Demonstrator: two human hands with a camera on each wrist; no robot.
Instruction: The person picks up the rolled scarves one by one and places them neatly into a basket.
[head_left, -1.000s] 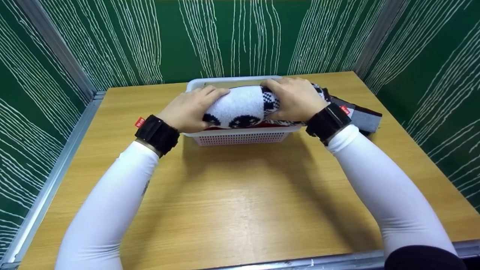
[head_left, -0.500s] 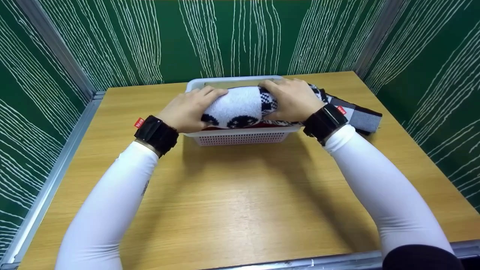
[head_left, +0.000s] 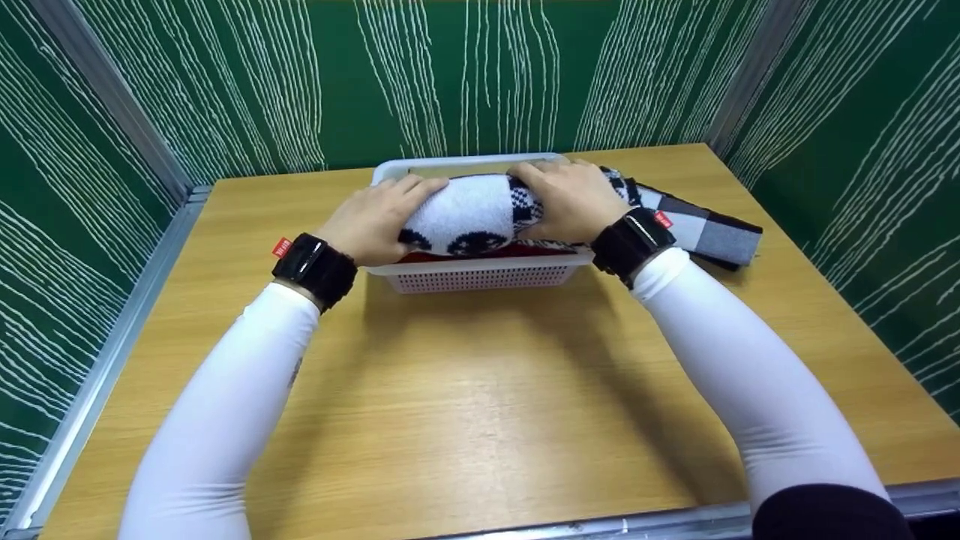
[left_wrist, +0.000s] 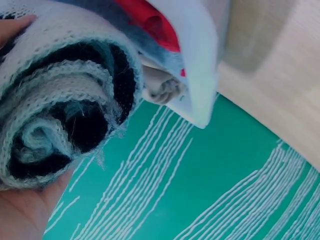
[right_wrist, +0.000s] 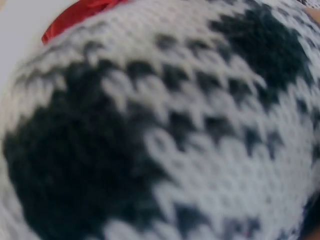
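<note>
**Knitted roll (head_left: 465, 214) held in both hands over a white basket (head_left: 484, 280)**

On my head feed, the roll, pale with black patterning, lies lengthwise across the opening of the basket. I cannot tell whether its underside rests on what lies within. The left hand (head_left: 379, 217) grips the roll's left end, fingers over the top and thumb on the near side. The right hand (head_left: 574, 202) grips it right of the middle, at the black-and-white patterned band, with fingers and thumb likewise spread round it. I read both grips as moderately wide, each filled by the roll.

My left wrist feed shows the coiled end as a loose spiral, with red cloth (left_wrist: 155, 25) beyond it inside the rim. My right wrist feed is filled by blurred knit; that hand's fingers are mostly out of sight there.

Checked fabric (head_left: 697, 229) lies on the wooden table (head_left: 480, 420), right of the basket; I cannot tell whether it joins the roll.
</note>
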